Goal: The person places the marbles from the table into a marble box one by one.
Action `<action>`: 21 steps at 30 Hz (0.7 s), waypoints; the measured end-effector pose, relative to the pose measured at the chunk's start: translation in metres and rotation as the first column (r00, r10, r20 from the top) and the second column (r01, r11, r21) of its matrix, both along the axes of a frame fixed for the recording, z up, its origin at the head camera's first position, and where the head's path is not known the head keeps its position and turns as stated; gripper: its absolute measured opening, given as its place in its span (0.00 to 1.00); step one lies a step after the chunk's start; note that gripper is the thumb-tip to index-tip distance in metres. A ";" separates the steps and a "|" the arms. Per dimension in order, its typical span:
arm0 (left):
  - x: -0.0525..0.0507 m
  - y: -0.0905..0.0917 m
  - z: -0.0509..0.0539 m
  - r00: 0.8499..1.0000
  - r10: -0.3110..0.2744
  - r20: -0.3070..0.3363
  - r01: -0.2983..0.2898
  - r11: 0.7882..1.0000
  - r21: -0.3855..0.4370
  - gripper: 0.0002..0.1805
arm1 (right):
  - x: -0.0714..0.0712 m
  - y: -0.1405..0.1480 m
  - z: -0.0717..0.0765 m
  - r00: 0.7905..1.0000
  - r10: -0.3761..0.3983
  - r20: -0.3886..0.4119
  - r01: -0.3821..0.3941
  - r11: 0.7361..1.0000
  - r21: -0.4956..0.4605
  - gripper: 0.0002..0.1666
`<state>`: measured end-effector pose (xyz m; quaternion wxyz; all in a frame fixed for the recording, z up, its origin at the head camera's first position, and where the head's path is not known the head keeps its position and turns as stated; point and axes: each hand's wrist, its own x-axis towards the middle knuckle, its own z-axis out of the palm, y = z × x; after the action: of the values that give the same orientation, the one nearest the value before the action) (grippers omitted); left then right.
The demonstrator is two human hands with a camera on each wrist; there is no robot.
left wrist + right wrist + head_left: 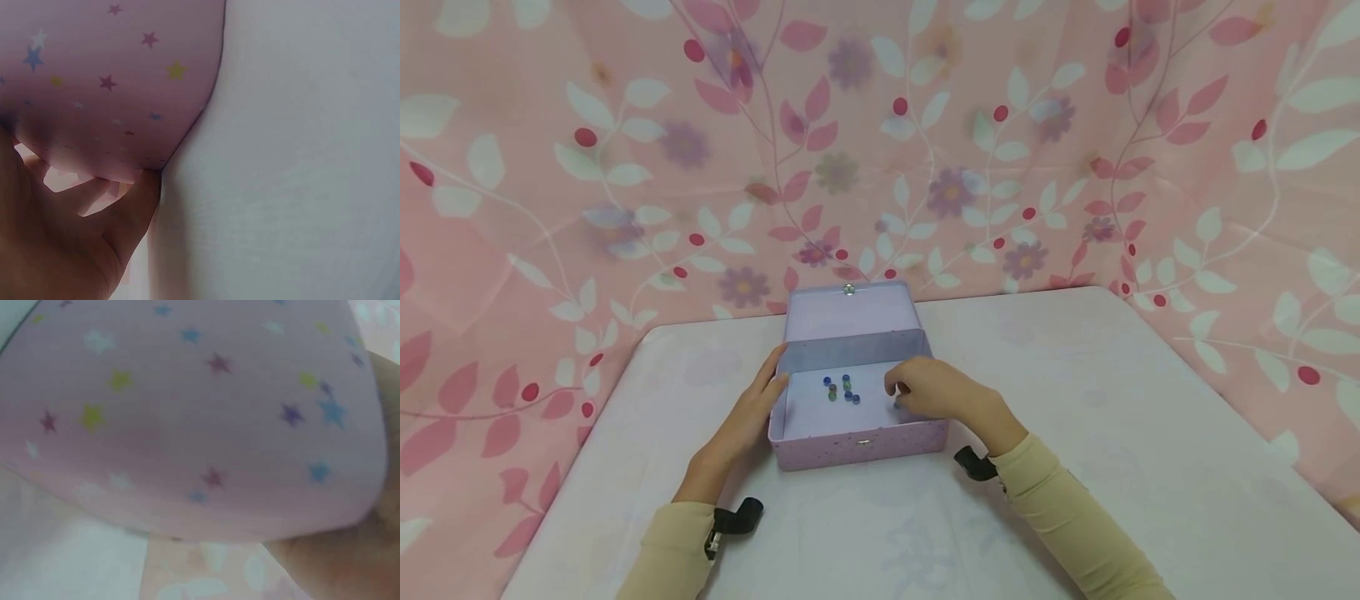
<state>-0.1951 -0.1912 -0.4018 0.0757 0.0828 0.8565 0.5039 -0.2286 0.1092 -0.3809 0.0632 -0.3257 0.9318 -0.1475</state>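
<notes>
Several marbles (847, 386) lie behind the pink box's front wall (820, 451)

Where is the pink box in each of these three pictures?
Head: the pink box stands just below centre, lid open.
Left wrist: the box, close up, fills the upper left.
Right wrist: the box fills most of the picture.
Shared landmark: its star pattern, large in both wrist views, only specks in the head view.
</notes>
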 end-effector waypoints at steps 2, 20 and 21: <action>0.000 0.000 0.000 1.000 -0.001 0.003 0.001 1.000 -0.001 0.33 | 0.000 0.003 0.002 1.000 0.008 0.015 -0.008 0.999 -0.031 0.09; -0.023 -0.013 -0.038 0.999 0.012 -0.036 -0.012 1.000 -0.005 0.33 | -0.003 0.029 0.025 0.997 -0.067 -0.030 0.062 0.986 -0.154 0.10; -0.023 -0.012 -0.038 0.999 0.011 -0.042 -0.011 1.000 -0.005 0.33 | -0.003 0.031 0.026 0.997 -0.068 -0.034 0.062 0.985 -0.161 0.10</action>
<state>-0.2179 -0.2036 -0.4396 0.0551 0.0884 0.8597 0.5001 -0.2317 0.1404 -0.3552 0.0138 -0.3020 0.9281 -0.2173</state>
